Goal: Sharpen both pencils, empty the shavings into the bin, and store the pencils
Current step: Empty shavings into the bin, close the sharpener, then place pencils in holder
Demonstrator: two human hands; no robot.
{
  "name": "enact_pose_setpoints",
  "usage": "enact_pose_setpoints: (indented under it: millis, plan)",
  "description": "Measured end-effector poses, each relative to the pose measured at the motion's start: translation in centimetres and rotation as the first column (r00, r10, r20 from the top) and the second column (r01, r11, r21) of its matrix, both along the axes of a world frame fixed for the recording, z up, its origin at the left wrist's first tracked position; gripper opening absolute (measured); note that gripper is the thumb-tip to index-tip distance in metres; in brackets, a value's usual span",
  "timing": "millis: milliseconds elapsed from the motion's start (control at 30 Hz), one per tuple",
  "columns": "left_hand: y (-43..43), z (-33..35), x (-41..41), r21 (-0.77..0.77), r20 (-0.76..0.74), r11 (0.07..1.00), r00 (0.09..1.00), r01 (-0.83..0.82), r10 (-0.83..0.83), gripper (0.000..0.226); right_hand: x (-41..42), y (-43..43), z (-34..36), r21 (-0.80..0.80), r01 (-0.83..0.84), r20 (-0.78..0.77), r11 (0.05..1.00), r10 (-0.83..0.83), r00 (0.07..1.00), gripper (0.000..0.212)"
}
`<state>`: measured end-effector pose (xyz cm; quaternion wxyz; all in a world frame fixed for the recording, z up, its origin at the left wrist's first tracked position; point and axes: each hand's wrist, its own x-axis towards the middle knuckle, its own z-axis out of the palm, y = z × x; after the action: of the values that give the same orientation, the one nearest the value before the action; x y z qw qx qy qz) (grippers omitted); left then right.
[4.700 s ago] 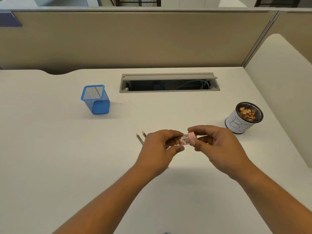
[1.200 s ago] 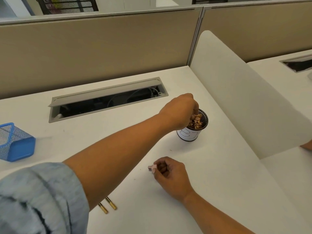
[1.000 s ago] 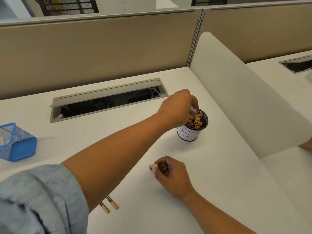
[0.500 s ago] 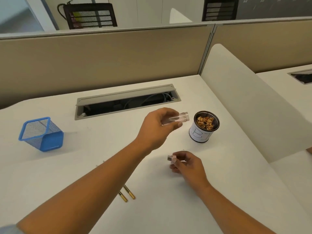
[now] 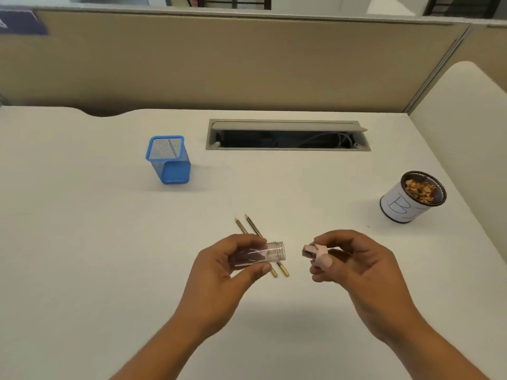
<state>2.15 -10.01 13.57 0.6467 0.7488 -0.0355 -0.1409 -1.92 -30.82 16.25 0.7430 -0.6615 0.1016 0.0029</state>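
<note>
Head: left grip (image 5: 222, 272), tube (image 5: 264, 254) (right (image 5: 356, 267), sharpener (image 5: 316, 253))

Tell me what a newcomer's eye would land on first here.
First the hands, low at centre: the left hand holds a clear tube on its side, the right hand pinches a pink sharpener top, the parts apart. Then the blue mesh cup at the back left and the white bin of shavings at the right. Two pencils lie side by side under the tube.
</note>
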Motion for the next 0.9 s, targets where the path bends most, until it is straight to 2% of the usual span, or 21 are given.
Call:
enact_pose_setpoints:
  millis: [200, 400, 900]
  plan:
    - [3.8, 0.6, -1.2, 0.005, 0.037, 1.0, 0.999, -0.019, 0.018, 0.031, 0.6, 3.8, 0.3, -0.173, -0.189, -0.033, 0.967, 0.186, 0.982, 0.032]
    - [5.8, 1.5, -1.4, 0.013, 0.062, 1.0, 0.998, 0.0, -0.001, 0.032, 0.7, 6.4, 1.1, -0.295, -0.23, -0.029, 0.927, 0.232, 0.972, 0.028]
    - [8.3, 1.6, -0.8, 0.053, 0.041, 0.998, 0.999, 0.017, -0.019, 0.028, 2.0, 8.6, 0.6, -0.389, -0.264, 0.072, 0.883, 0.314, 0.947, 0.031]
